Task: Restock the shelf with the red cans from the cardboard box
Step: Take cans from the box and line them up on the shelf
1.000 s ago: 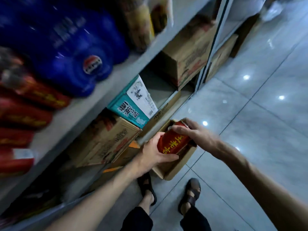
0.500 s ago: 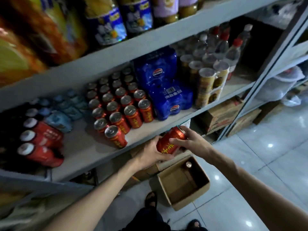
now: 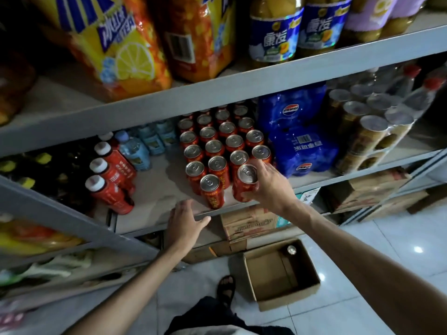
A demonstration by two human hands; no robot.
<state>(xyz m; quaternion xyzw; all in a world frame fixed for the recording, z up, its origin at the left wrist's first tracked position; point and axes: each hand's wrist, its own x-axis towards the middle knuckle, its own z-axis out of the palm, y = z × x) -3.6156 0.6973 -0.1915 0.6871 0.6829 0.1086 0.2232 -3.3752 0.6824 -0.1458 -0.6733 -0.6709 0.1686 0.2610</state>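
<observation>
Now red can [image 3: 242, 187] upright, R hand [image 3: 272, 187] gripping.

I see the red cans [image 3: 217, 146] upright in rows on the shelf [image 3: 154, 189], a front can [image 3: 244, 183] at its edge, and the cardboard box [image 3: 312, 286] below it holding a single can [image 3: 291, 250].

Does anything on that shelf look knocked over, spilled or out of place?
Nothing stands out. The red cans stand upright in tidy rows on the grey metal shelf; the right hand grips the rightmost front red can, the left hand rests on the shelf edge.
</observation>
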